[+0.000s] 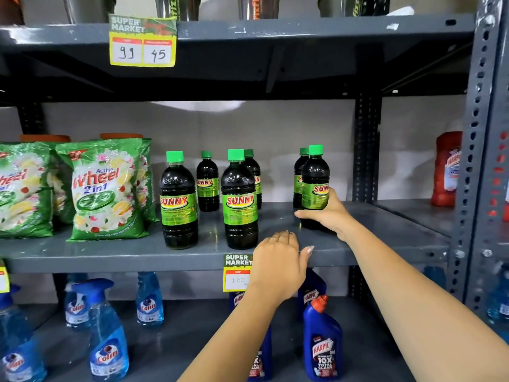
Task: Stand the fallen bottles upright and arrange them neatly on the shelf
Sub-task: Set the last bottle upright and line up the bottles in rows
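Several dark Sunny bottles with green caps stand upright on the grey middle shelf (137, 255). Two stand near the front edge (178, 199) (239, 199), two more behind them (207, 181) (254, 172). At the right, my right hand (327, 213) is wrapped around the lower part of an upright bottle (315, 175), with another bottle (298, 175) just behind it. My left hand (278, 260) rests flat on the shelf's front edge, fingers spread, holding nothing.
Green Wheel detergent bags (104, 188) fill the shelf's left part. A red Harpic bottle (447, 169) stands on the neighbouring rack at right. Below are blue Colin sprays (107, 334) and blue Harpic bottles (323, 340). A price tag (237, 272) hangs on the shelf lip.
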Demonstrator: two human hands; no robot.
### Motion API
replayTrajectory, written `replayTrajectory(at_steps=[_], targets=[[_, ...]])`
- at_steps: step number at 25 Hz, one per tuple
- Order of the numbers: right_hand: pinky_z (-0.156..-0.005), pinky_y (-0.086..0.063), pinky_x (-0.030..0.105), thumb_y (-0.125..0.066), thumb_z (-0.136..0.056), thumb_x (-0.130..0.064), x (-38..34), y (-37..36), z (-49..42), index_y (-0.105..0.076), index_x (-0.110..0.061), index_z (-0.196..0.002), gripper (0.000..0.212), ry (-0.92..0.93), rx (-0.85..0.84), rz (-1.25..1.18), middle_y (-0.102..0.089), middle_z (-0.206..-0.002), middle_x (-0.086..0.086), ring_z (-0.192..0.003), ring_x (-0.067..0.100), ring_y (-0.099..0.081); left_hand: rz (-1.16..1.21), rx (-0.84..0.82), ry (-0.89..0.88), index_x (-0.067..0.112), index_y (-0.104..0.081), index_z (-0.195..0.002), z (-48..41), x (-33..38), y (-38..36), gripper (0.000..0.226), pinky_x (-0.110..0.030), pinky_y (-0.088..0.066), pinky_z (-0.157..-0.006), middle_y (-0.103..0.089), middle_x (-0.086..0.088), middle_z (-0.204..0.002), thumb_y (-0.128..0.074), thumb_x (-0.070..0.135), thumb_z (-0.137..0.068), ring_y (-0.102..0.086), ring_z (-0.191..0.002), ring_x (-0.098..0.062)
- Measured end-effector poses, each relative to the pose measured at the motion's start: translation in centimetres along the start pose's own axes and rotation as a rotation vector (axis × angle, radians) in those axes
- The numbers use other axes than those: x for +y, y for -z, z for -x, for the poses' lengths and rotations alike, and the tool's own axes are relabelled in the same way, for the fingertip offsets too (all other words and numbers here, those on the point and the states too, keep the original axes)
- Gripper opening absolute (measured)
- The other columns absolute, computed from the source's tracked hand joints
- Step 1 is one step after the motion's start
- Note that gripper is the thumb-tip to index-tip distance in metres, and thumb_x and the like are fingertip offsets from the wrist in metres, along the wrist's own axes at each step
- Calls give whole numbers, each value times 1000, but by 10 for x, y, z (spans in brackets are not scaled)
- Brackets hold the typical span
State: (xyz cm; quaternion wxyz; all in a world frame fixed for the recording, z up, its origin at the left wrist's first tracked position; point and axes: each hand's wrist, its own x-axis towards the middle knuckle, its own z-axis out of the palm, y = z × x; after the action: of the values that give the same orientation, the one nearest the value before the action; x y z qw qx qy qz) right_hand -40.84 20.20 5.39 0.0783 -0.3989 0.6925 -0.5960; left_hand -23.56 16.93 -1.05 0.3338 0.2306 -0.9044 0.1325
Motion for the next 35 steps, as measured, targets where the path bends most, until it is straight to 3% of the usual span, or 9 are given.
replayTrajectory(at_steps=[4, 7, 10, 15, 17, 20, 25, 32, 35], targets=[[-71, -41, 21, -82, -69, -8, -4, 7, 5, -49, -16, -126, 66, -35, -25, -106, -62, -114, 2, -99, 18, -58, -9, 12, -4, 3, -65, -115, 0, 0, 0, 66, -37, -51, -86, -68, -14, -115, -19, 47, -97, -65, -102, -28], [-82, -38, 25, -87, -66, -16, -2, 6, 5, -39, -15, -134, 83, -30, 0, -79, -55, -112, -2, -99, 14, -52, -4, 7, 4, 3, -65, -115, -1, 0, -2, 65, -36, -51, -85, -69, -14, -114, -20, 47, -97, -65, -102, -27], [-83, -39, 27, -89, -64, -21, 2, 4, 2, -35, -16, -134, 89, -42, 36, -38, -55, -114, 0, -101, 15, -51, 7, -1, 13, 4, -65, -116, -1, 0, -1, 67, -36, -50, -85, -68, -14, -115, -18, 47, -97, -64, -102, -27], [-104, -41, 42, -90, -41, -55, -4, 2, 4, -17, -32, -146, 130, -17, 49, 71, -47, -141, 2, -126, 23, -47, 27, -15, 12, 3, -64, -116, -1, 1, 1, 73, -37, -51, -85, -68, -14, -116, -11, 48, -97, -64, -103, -28], [-100, -43, 39, -90, -51, -48, -4, 4, 5, -30, -22, -143, 113, -6, 53, 147, -54, -135, 1, -122, 22, -51, 27, -25, 15, 3, -65, -114, -1, 1, 3, 78, -37, -52, -82, -69, -14, -113, -5, 50, -98, -66, -100, -28], [-87, -48, 32, -88, -60, -42, -2, 8, 9, -53, -16, -123, 76, -17, 38, 225, -64, -120, 4, -104, 19, -58, 33, -69, 29, 3, -68, -107, -1, 1, 6, 69, -36, -53, -78, -71, -15, -107, -16, 48, -97, -67, -95, -28], [-78, -45, 28, -88, -56, -47, -7, 15, 31, -53, -18, -118, 77, 20, 31, 261, -63, -110, -3, -99, 14, -57, 28, -71, 16, 4, -67, -106, 1, 2, 8, 66, -35, -52, -77, -71, -15, -107, -19, 47, -96, -66, -95, -28], [-84, -52, 32, -82, -44, -67, -7, 30, 70, -55, -24, -114, 86, 68, 80, 348, -64, -109, -8, -102, 13, -61, 1, 5, -34, 4, -66, -108, -1, -1, 2, 68, -36, -51, -76, -71, -14, -106, -15, 48, -95, -66, -94, -28], [-83, -49, 28, -84, -50, -60, -9, 34, 82, -54, -23, -117, 82, 82, 81, 317, -64, -111, -7, -103, 12, -60, -11, 19, -49, 4, -64, -114, -2, -1, 3, 73, -35, -50, -81, -69, -14, -113, -11, 49, -93, -65, -101, -28]])
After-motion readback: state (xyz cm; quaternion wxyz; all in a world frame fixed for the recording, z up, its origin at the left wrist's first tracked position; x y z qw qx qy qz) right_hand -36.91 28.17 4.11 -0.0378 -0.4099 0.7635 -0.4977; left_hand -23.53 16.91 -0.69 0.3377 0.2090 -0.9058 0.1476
